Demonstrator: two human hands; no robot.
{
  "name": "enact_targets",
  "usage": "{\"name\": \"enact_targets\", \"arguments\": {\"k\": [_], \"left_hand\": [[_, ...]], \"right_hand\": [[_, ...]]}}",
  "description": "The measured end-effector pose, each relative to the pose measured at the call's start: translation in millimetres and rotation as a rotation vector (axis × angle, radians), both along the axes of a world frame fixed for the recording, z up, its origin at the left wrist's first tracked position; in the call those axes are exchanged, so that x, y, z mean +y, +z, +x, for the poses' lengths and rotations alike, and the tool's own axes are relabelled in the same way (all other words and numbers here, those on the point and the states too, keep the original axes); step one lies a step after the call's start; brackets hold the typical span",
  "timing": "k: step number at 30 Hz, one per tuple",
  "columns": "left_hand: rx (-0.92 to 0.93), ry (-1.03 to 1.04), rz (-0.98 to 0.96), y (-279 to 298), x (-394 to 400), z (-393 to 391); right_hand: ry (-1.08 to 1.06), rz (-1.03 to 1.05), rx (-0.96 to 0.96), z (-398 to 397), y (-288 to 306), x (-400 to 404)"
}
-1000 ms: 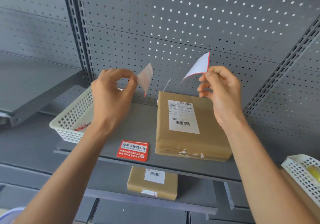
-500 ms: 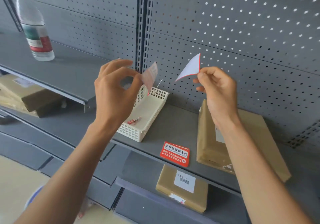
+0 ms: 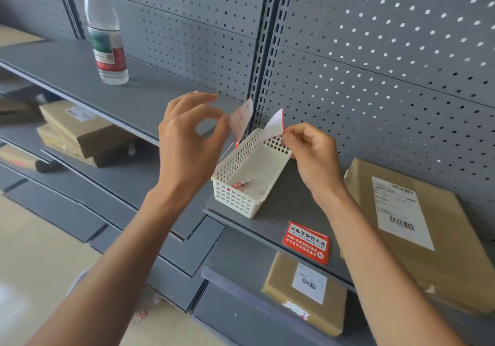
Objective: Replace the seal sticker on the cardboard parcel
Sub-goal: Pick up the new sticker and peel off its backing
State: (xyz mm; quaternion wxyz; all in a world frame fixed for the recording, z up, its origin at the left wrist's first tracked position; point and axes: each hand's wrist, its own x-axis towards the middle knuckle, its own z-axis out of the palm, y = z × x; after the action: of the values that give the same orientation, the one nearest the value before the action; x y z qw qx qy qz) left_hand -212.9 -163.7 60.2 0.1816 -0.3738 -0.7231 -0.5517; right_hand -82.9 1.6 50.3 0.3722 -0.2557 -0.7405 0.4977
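Observation:
My left hand [image 3: 187,144] pinches a translucent reddish seal sticker [image 3: 241,119] between thumb and forefinger. My right hand [image 3: 313,155] pinches a white backing sheet with a red edge [image 3: 276,124]. Both pieces hang in the air, apart, above the back end of a white plastic basket [image 3: 235,198]. The cardboard parcel [image 3: 460,260] with a white shipping label lies flat on the grey shelf [image 3: 278,211], to the right of my right wrist. A stack of red seal stickers [image 3: 306,242] lies at the shelf's front edge.
The basket holds red sticker scraps [image 3: 241,184]. A water bottle [image 3: 105,32] stands on the upper left shelf. Another parcel [image 3: 305,294] lies on the shelf below; more parcels [image 3: 77,131] are stacked at the left. Perforated grey panels form the back wall.
My view has swung left, so the parcel now sits at the right. Both hands have dropped lower over the basket, and the sticker and backing sheet are closer together.

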Motion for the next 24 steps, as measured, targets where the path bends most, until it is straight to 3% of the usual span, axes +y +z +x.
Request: {"name": "enact_targets", "arguments": {"k": [13, 18, 24], "left_hand": [[-0.024, 0.006, -0.041, -17, -2, -10], [-0.029, -0.007, -0.054, -20, -3, -12], [-0.036, -0.025, -0.058, -21, -1, -11]], "right_hand": [[0.067, -0.025, -0.289, -20, -42, 0], [-0.004, 0.139, -0.507, -18, -55, 9], [-0.091, 0.265, -0.568, -12, -52, 12]]}}
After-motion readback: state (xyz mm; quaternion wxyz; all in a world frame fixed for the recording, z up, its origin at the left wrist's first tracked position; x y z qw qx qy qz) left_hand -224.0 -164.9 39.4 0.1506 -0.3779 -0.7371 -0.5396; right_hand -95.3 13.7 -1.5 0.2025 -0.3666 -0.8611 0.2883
